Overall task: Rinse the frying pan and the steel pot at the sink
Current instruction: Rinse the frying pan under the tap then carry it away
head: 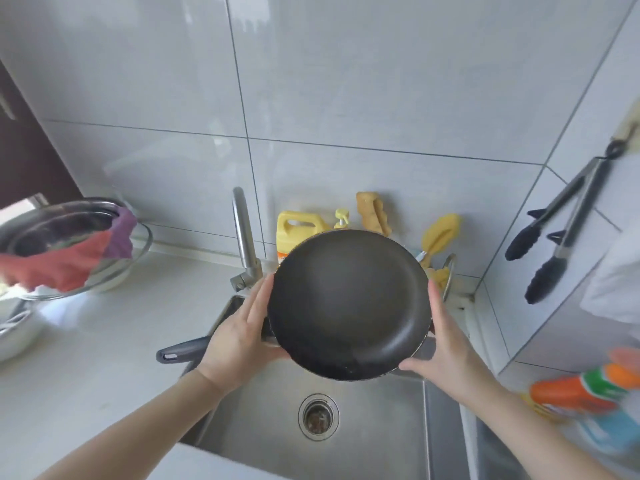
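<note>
- While we hold the frying pan (348, 303) over the steel sink (363, 427) at the centre of the frame, its dark inside tilts toward us.
- Our left hand (242, 336) grasps the pan's left rim, thumb on the edge, palm underneath, near where the grey handle (180, 351) sticks out to the left.
- Our right hand (446, 344) lies flat against the right rim, fingers straight, thumb under the lower edge.
- We see the drain (318, 415) below the pan and the faucet (244, 237) just upper left of it.
- Behind the pan stand a yellow detergent jug (298, 230) and yellow sponges (440, 233).
- At the left edge, a steel bowl (69, 244) carries a red and purple cloth (79, 258).
- At the right, black-tipped tongs (561, 230) hang on the tiled wall.
- We cannot single out the steel pot.
</note>
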The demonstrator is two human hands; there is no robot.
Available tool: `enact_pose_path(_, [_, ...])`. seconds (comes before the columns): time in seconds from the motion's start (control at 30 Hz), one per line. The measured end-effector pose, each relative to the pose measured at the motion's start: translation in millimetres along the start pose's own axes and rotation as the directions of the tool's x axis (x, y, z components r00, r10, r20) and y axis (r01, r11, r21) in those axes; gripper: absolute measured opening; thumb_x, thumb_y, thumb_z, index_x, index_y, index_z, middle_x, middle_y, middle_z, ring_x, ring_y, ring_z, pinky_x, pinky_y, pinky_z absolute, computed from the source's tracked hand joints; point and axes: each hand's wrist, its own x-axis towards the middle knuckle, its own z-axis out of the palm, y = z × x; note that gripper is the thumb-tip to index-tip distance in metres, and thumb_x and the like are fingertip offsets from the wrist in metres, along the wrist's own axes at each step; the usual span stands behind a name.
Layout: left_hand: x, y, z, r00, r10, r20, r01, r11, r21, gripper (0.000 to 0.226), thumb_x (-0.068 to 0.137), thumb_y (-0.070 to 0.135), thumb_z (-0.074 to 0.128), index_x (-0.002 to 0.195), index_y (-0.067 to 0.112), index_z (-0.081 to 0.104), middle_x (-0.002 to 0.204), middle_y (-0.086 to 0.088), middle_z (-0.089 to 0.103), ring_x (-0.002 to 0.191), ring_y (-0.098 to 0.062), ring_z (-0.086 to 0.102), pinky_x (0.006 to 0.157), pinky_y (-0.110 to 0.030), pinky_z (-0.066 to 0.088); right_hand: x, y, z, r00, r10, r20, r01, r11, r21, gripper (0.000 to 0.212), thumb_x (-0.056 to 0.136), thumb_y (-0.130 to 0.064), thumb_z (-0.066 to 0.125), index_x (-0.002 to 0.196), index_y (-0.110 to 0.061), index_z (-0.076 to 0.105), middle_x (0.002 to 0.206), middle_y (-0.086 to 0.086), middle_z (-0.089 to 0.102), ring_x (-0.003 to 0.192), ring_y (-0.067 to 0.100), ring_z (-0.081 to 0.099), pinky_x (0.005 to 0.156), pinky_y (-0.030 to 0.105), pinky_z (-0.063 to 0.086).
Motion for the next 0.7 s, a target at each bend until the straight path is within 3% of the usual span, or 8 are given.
enact_pose_path(0.1, [17.3, 13.7, -21.1, 0.955, 0.149, -0.256, -0.112, 0.982, 0.154, 0.116, 0.066, 0.066, 0.072, 0.15, 0.008, 0.019, 0.149, -0.01, 0.037, 0.122, -0.023, 0.055, 0.072, -0.034, 0.058, 10.3, -19.1, -19.8, 0.948, -0.236, -0.212, 0.208, 0.967, -0.145, 0.138, 0.06, -0.028, 0.087, 0.146, -0.052, -0.018, 0.155, -0.024, 0.004, 0.139, -0.018, 0.008, 0.107, 0.001, 0.015])
enact_pose_path(0.17, [30.9, 23.2, -38.9, 0.865, 0.285, -0.412, -0.196, 0.95, 0.245, 0.103, 0.075, 0.058, 0.069, 0.149, 0.008, 0.018, 0.145, -0.016, 0.038, 0.141, -0.015, 0.037, 0.09, -0.033, 0.052, 18.4, -31.7, -32.5, 0.864, -0.373, -0.338, 0.311, 0.924, -0.223, 0.122, 0.061, -0.029, 0.079, 0.151, -0.027, -0.003, 0.154, -0.001, 0.019, 0.143, -0.007, 0.014, 0.111, 0.009, 0.019])
enact_pose_path(0.23, [44.9, 29.9, -58.4, 0.789, 0.364, -0.495, -0.219, 0.919, 0.327, 0.107, 0.076, 0.051, 0.073, 0.154, 0.011, 0.011, 0.14, -0.019, 0.039, 0.146, -0.01, 0.027, 0.099, -0.032, 0.044, 28.5, -46.4, -49.2, 0.816, -0.428, -0.389, 0.365, 0.902, -0.229, 0.107, 0.062, -0.026, 0.08, 0.145, -0.016, 0.012, 0.14, 0.021, 0.04, 0.14, 0.017, 0.035, 0.111, 0.008, 0.02])
enact_pose_path(0.3, [56.3, 35.8, -76.6, 0.747, 0.392, -0.537, -0.216, 0.907, 0.361, 0.114, 0.075, 0.048, 0.077, 0.156, 0.013, 0.005, 0.138, -0.02, 0.04, 0.145, -0.011, 0.028, 0.101, -0.031, 0.041, 38.8, -63.4, -66.7, 0.796, -0.439, -0.417, 0.398, 0.898, -0.187, 0.099, 0.06, -0.016, 0.087, 0.137, -0.022, 0.025, 0.127, 0.029, 0.052, 0.12, 0.04, 0.053, 0.109, 0.014, 0.029])
enact_pose_path(0.33, [61.1, 38.7, -84.2, 0.737, 0.394, -0.55, -0.216, 0.907, 0.36, 0.113, 0.076, 0.048, 0.077, 0.156, 0.014, 0.005, 0.137, -0.021, 0.041, 0.145, -0.012, 0.028, 0.103, -0.03, 0.04, 43.0, -70.0, -74.7, 0.781, -0.453, -0.43, 0.42, 0.891, -0.175, 0.101, 0.059, -0.013, 0.09, 0.135, -0.036, 0.028, 0.124, 0.029, 0.053, 0.115, 0.044, 0.055, 0.108, 0.022, 0.035])
enact_pose_path(0.43, [73.2, 47.0, -104.1, 0.715, 0.403, -0.572, -0.207, 0.903, 0.377, 0.101, 0.082, 0.05, 0.073, 0.155, 0.013, 0.013, 0.137, -0.022, 0.044, 0.144, -0.014, 0.031, 0.103, -0.034, 0.045, 55.0, -83.6, -92.1, 0.75, -0.485, -0.449, 0.463, 0.87, -0.167, 0.114, 0.061, -0.019, 0.089, 0.129, -0.065, 0.009, 0.125, 0.027, 0.052, 0.117, 0.043, 0.054, 0.103, 0.047, 0.044])
enact_pose_path(0.53, [80.9, 53.4, -115.5, 0.706, 0.41, -0.578, -0.187, 0.894, 0.406, 0.106, 0.079, 0.048, 0.075, 0.156, 0.017, 0.009, 0.14, -0.018, 0.04, 0.146, -0.008, 0.024, 0.103, -0.034, 0.043, 64.5, -88.1, -102.6, 0.74, -0.497, -0.453, 0.484, 0.861, -0.154, 0.117, 0.061, -0.019, 0.09, 0.129, -0.066, 0.007, 0.126, 0.027, 0.051, 0.118, 0.043, 0.052, 0.102, 0.052, 0.044])
enact_pose_path(0.7, [86.5, 58.9, -125.4, 0.708, 0.409, -0.576, -0.172, 0.891, 0.42, 0.091, 0.077, 0.046, 0.079, 0.14, 0.005, 0.028, 0.139, -0.017, 0.041, 0.13, -0.031, 0.046, 0.099, -0.042, 0.048, 72.6, -93.3, -113.7, 0.706, -0.532, -0.467, 0.517, 0.838, -0.173, 0.101, 0.07, -0.041, 0.082, 0.136, -0.057, 0.007, 0.127, 0.026, 0.05, 0.118, 0.039, 0.053, 0.099, 0.054, 0.046])
